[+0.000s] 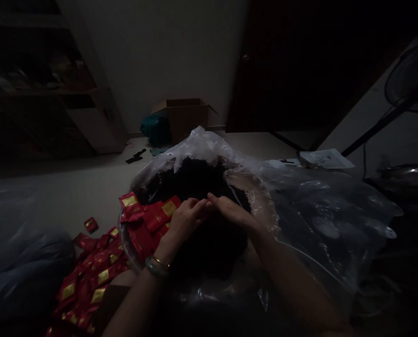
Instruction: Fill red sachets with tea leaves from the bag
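My left hand [190, 216], with a bangle on its wrist, and my right hand [232, 211] meet at the fingertips over a heap of dark, shredded, tea-like leaves [200, 171]. The fingers of both hands are pinched together. A trace of red shows between them, but what they hold is too dark and covered to make out. The leaves lie in a wide round container lined with a clear plastic bag [204, 140]. Several red packets with gold labels [156, 215] rest inside its left side, next to my left hand.
More red packets [102, 260] are piled at the lower left, with a single red packet [90, 224] on the floor. Clear plastic [321, 210] spreads to the right. An open cardboard box [188, 119] stands by the wall; a fan [410, 79] is at the right.
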`<act>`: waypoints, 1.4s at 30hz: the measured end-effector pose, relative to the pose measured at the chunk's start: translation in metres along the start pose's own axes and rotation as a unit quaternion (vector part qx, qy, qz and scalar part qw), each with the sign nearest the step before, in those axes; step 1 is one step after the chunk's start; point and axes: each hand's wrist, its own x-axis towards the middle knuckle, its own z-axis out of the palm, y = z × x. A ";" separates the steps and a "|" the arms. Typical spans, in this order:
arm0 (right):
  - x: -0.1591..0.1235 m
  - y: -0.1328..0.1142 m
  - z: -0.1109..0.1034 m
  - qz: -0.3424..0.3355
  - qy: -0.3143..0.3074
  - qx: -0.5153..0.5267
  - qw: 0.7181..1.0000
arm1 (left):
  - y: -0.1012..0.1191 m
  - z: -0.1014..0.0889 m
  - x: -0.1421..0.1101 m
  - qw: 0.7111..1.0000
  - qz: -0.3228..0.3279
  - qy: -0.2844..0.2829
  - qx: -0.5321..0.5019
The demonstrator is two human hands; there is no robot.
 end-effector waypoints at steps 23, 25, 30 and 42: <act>0.017 0.059 0.051 0.119 0.028 -0.501 0.857 | -0.014 -0.008 0.004 0.983 -0.134 0.124 0.000; 0.019 0.063 0.046 0.105 0.042 -0.491 0.864 | -0.014 -0.007 0.004 0.981 -0.148 0.122 0.012; 0.026 0.069 0.025 0.045 0.077 -0.391 0.916 | -0.011 -0.008 0.003 0.984 -0.151 0.083 0.043; 0.011 0.053 0.002 0.144 -0.082 -0.436 0.885 | -0.016 -0.027 -0.001 0.999 -0.015 -0.005 0.036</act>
